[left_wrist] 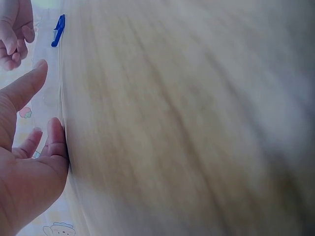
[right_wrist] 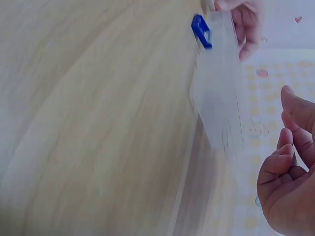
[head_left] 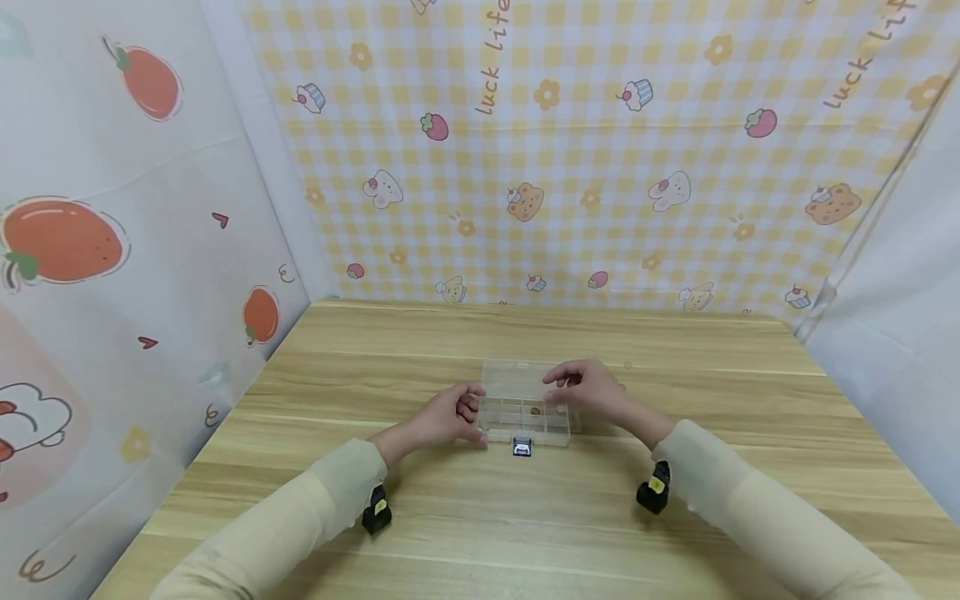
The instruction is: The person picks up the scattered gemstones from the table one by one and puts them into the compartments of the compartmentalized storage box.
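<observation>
A clear plastic compartment box point(head_left: 513, 435) lies on the table with its lid point(head_left: 513, 379) folded back. One compartment contains a small brown round item point(head_left: 535, 410). On the front edge sits a blue latch point(right_wrist: 202, 31). My left hand point(head_left: 448, 414) holds the box's left end, its thumb at the front corner and its index finger near the hinge. Above the box's right side, my right hand point(head_left: 592, 389) hovers with loosely bent fingers and a gap between thumb and index finger. Nothing shows between them. In the right wrist view the compartments' contents cannot be made out.
The box stands on a wood-grain table point(head_left: 517, 525). Behind it hangs a yellow checked curtain point(head_left: 555, 150), and a white printed curtain point(head_left: 150, 250) borders the left side. Black wrist cameras are strapped beneath both sleeves point(head_left: 315, 492).
</observation>
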A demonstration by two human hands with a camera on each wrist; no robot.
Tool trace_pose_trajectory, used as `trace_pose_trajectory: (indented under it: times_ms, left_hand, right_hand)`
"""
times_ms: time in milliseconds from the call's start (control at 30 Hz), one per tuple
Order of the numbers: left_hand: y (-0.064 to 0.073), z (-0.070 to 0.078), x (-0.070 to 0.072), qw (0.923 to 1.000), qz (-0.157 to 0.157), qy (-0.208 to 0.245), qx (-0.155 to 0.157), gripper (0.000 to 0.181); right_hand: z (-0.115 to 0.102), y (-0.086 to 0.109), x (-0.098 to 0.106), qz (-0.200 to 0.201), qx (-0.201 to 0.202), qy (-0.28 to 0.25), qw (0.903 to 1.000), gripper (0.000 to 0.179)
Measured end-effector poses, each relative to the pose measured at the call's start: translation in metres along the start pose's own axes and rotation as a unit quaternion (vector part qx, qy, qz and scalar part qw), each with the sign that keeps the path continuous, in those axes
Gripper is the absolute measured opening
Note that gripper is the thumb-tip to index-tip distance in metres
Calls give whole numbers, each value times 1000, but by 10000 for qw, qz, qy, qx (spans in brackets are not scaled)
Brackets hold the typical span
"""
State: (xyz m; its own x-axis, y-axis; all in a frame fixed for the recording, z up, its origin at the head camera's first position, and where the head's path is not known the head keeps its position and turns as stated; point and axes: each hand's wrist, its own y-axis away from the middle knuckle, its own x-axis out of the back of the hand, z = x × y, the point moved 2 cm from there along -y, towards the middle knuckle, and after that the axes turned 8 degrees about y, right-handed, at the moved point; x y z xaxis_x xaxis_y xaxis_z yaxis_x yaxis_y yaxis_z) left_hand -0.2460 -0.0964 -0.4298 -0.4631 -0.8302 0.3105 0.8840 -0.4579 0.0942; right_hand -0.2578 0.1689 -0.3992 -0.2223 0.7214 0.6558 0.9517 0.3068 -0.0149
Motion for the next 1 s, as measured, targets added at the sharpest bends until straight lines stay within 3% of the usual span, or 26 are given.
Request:
trace_pose_trajectory:
  times_ms: [467, 1000]
  left_hand:
    - [-1, -4, 2, 9999, -17, -131, 21, 69]
    - [-2, -5, 2, 9999, -32, -144, 18, 68]
  right_hand:
    - [34, 8, 51, 542, -242, -14, 9982, 35]
    - [82, 0, 87, 850, -646, 255, 9940, 41]
